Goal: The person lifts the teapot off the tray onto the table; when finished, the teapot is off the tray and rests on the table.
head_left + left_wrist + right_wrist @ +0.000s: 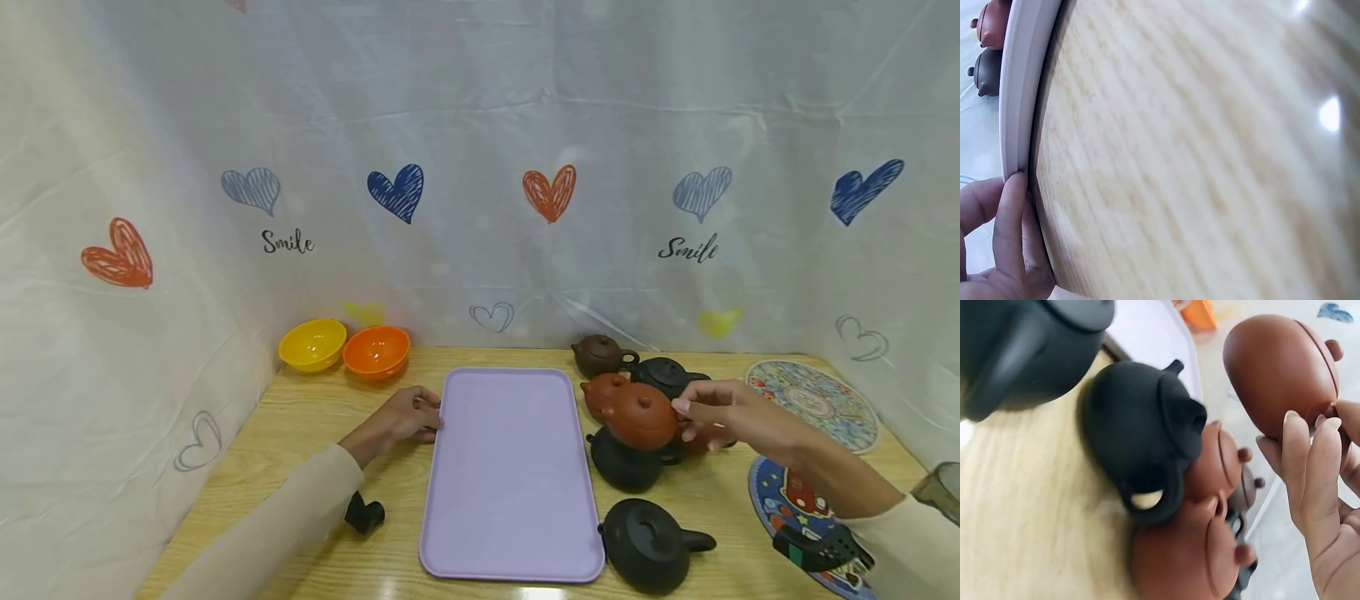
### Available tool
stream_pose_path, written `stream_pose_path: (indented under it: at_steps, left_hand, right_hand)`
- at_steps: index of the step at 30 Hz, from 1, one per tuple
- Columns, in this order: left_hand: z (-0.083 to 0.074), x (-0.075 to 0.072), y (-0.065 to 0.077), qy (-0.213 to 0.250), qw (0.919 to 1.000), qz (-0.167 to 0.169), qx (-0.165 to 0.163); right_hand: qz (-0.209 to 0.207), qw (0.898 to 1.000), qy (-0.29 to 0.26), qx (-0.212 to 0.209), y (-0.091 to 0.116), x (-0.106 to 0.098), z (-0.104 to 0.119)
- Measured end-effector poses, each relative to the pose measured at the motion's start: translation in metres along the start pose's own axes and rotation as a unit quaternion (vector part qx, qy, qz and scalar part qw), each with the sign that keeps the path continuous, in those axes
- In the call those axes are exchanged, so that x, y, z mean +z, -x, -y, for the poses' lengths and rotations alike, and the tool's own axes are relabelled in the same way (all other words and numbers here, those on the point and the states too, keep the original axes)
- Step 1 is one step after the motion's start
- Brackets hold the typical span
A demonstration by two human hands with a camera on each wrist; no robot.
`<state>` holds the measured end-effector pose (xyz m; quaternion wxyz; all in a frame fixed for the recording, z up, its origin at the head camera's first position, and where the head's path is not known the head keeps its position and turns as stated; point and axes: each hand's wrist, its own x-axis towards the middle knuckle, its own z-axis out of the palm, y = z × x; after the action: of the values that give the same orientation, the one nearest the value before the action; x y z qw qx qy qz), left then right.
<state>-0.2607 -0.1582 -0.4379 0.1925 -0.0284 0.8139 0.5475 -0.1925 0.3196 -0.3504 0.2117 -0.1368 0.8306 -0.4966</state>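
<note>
Raised over the other teapots, a reddish-brown clay teapot (pixel 639 423) is held by my right hand (pixel 738 417), with fingers pinching its handle side. Its rounded body and lid knob show large in the right wrist view. At the left edge of a lilac rectangular tray (pixel 510 475), my left hand (pixel 408 415) grips the rim between thumb and fingers. Close below the raised teapot are a black teapot (pixel 1141 419), a reddish-brown teapot (pixel 1179 556) and another smaller reddish one (pixel 598 395). The tray's surface bears nothing.
Behind stand a dark brown teapot (pixel 597 355) and a black teapot (pixel 662 375); another black teapot (pixel 647 546) sits by the tray's near right corner. Yellow (pixel 312 347) and orange (pixel 377 353) bowls are back left. Two round patterned mats (pixel 813 404) lie right.
</note>
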Motion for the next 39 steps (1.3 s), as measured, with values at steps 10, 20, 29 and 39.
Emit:
stream_pose_path:
  at_steps: [10, 20, 29, 39]
  left_hand:
    - [0.0, 0.001, 0.001, 0.004, 1.0, 0.0, 0.006]
    - [0.002, 0.0, -0.001, 0.002, 1.0, -0.003, -0.001]
    - [-0.001, 0.001, 0.0, -0.001, 1.0, -0.006, -0.006]
    - [0.0, 0.001, -0.001, -0.004, 0.9999, -0.008, -0.01]
  right_hand:
    - [0.01, 1.0, -0.015, 0.006, 0.035, -0.008, -0.034]
    - [0.061, 0.993, -0.103, 0.019, 0.066, -0.018, -0.078]
    - [0.093, 0.981, -0.167, 0.023, 0.078, -0.014, -0.108]
    - [0.082, 0.985, -0.143, 0.049, 0.075, -0.004, -0.116]
